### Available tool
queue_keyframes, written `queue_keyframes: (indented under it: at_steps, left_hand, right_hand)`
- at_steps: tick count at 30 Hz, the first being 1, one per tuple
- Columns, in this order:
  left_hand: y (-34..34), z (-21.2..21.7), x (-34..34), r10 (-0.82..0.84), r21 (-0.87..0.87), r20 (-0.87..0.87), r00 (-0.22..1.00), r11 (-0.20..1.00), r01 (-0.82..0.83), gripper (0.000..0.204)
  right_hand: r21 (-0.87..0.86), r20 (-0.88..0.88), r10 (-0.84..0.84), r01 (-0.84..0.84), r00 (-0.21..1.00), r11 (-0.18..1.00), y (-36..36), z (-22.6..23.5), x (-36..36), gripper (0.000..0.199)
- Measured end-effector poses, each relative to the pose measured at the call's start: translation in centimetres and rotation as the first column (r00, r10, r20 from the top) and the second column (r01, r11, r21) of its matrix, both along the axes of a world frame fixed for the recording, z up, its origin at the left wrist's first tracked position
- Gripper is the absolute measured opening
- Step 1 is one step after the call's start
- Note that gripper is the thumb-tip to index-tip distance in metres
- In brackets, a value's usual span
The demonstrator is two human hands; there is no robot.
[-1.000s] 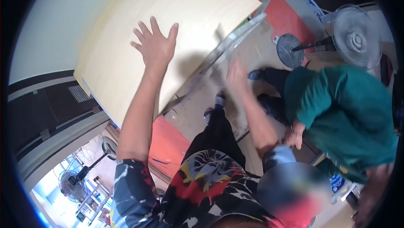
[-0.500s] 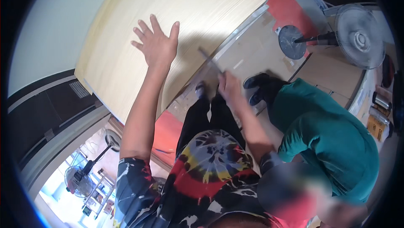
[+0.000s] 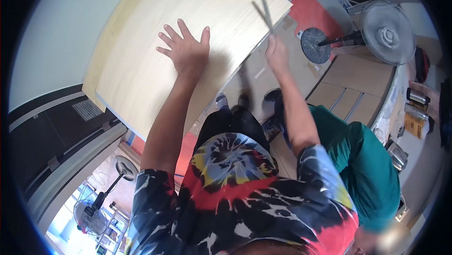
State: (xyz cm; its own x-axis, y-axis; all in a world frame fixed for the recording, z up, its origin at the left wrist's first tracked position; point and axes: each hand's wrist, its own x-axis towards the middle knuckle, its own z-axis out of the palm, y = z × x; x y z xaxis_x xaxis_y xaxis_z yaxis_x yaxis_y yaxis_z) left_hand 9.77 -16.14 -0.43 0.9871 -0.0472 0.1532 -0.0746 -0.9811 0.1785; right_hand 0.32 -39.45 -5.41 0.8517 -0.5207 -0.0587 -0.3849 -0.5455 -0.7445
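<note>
A large pale wooden board (image 3: 155,38) leans upright in front of me. My left hand (image 3: 187,48) lies flat on its face with fingers spread. My right hand (image 3: 276,53) is closed around a thin grey stick-like tool (image 3: 265,11), blurred with motion, which points up over the board's right edge. My tie-dye shirt and dark trousers fill the lower middle of the view.
A person in a green shirt (image 3: 372,170) crouches at my right. A standing fan (image 3: 383,31) with a round base is at the upper right, beside red mats (image 3: 318,12) and wooden panels on the floor. Another fan (image 3: 92,215) stands at lower left, a white wall behind the board.
My right hand rose from low near the floor to the board's right edge, holding the thin tool. My left hand stayed flat on the board.
</note>
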Motion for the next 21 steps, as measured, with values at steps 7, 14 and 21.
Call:
queue_keyframes:
  at_steps: [7, 14, 21]
  left_hand:
    - [1.5, 0.0, -0.2, 0.062, -0.008, -0.053, 0.997, 0.998, -0.063, 0.088]
    - [1.7, -0.1, -1.0, -0.013, -0.035, -0.053, 0.998, 0.999, 0.011, 0.087]
    - [1.0, 0.0, -0.3, -0.013, -0.043, -0.027, 1.0, 0.999, 0.012, 0.087]
  right_hand:
    - [-0.068, -0.065, 0.193, -0.198, 0.979, 0.978, 7.1, -6.2, -10.7, 0.038]
    - [-0.097, 0.086, 0.003, 0.005, 0.996, 0.995, 1.9, -1.5, -3.5, 0.031]
    - [-0.288, 0.071, 0.066, -0.043, 0.995, 0.957, 5.1, -8.5, -8.6, 0.034]
